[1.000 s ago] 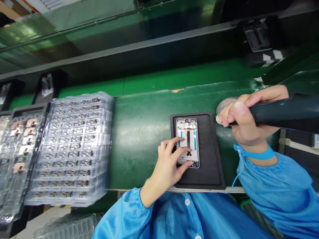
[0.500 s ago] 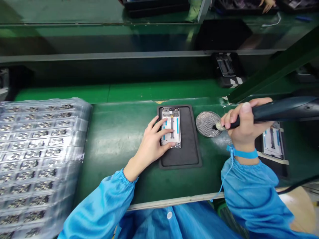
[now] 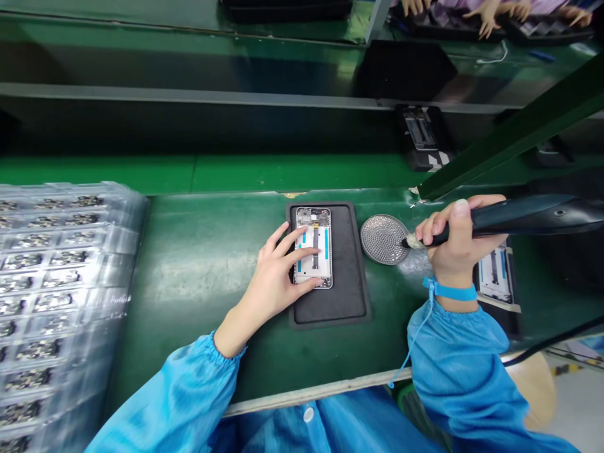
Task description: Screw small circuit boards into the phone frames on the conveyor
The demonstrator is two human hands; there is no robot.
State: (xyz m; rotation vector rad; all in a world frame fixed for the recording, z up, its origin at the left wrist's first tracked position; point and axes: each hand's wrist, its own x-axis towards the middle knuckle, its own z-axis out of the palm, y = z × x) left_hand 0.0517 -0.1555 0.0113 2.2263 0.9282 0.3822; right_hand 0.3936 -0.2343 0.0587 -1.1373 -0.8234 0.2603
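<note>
A phone frame [image 3: 314, 242] with blue strips lies face up on a black mat [image 3: 346, 296] on the green bench. My left hand [image 3: 276, 277] rests on its left side, fingers spread flat across it, holding it steady. My right hand [image 3: 455, 242] is wrapped around a dark electric screwdriver [image 3: 523, 217]. The driver's tip touches the right edge of a round perforated metal dish [image 3: 383, 239] just right of the mat. A blue wrist strap [image 3: 450, 290] circles my right wrist.
Stacked clear plastic trays [image 3: 56, 283] of small parts fill the left. Another phone frame [image 3: 493, 274] lies on a dark mat behind my right hand. A green conveyor [image 3: 283, 170] runs behind the bench, carrying a black carrier [image 3: 422, 135]. Other people's hands [image 3: 491, 12] work at the top right.
The view has shifted so the mat and phone frame sit further left. My right hand has brought the screwdriver tip to the perforated dish. My left hand stays on the phone frame.
</note>
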